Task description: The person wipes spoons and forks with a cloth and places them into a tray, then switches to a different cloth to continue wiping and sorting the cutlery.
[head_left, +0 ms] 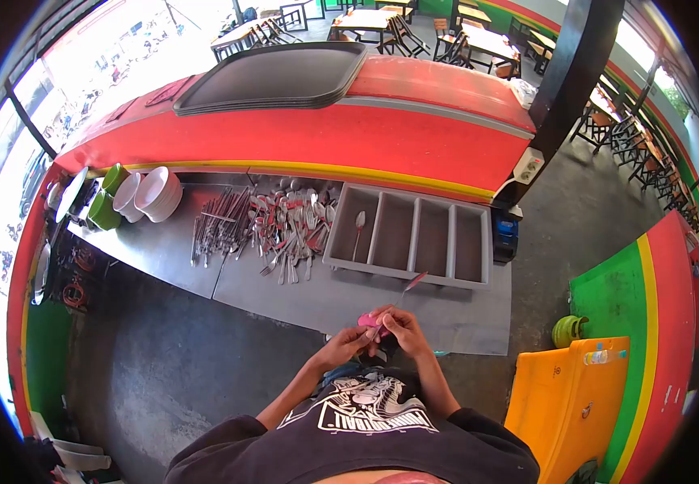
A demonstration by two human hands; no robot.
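Both my hands are closed together in front of my shirt, near the counter's front edge. My left hand point(348, 345) grips a bunched pink cloth point(370, 320). My right hand point(402, 329) pinches a spoon point(416, 280) whose bowl, tinted red, points up and away toward the cutlery tray. The cloth lies around the lower handle, and the fingers hide that end. Beyond the hands is a grey cutlery tray point(372, 228) with long compartments. One spoon point(359, 230) lies in its leftmost compartment. Left of the tray is a loose heap of spoons and forks point(289, 230).
Further left on the metal counter point(285, 300) lies a dark pile of thin utensils point(219, 222), with stacked white bowls point(158, 194) and green bowls point(105, 210) beyond. Black serving trays point(273, 77) top the red ledge. An orange cabinet point(563, 395) stands at right.
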